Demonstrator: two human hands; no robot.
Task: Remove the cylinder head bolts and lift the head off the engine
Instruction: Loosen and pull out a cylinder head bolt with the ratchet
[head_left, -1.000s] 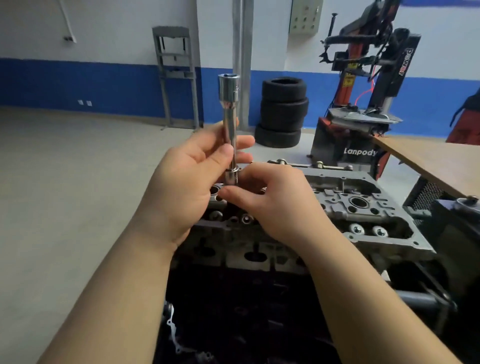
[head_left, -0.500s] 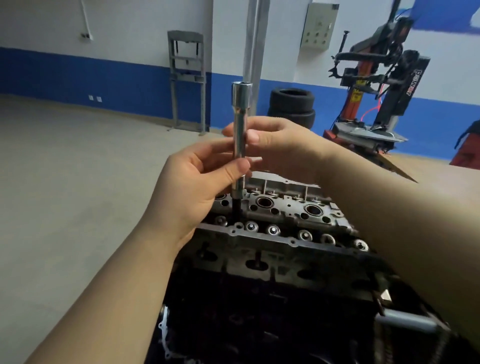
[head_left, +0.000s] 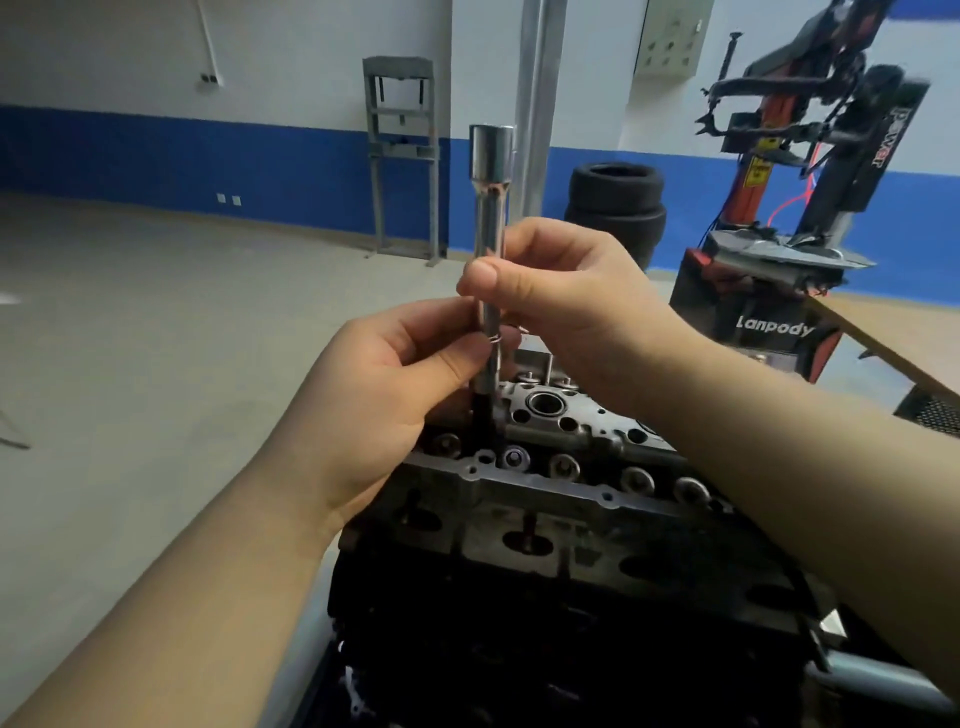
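Head view: cylinder head sits on the engine, centre frame. Long socket extension stands upright, its dark lower end dropped into a bolt well. Left hand pinches the shaft low, right hand pinches above, likely steadying it to spin the bolt by hand.

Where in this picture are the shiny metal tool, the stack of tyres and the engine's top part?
extension bar (head_left: 489, 228), head view, on its upper shaft.
tyres (head_left: 615, 200), head view, on the stack's front.
cylinder head (head_left: 558, 491), head view, on its near edge.
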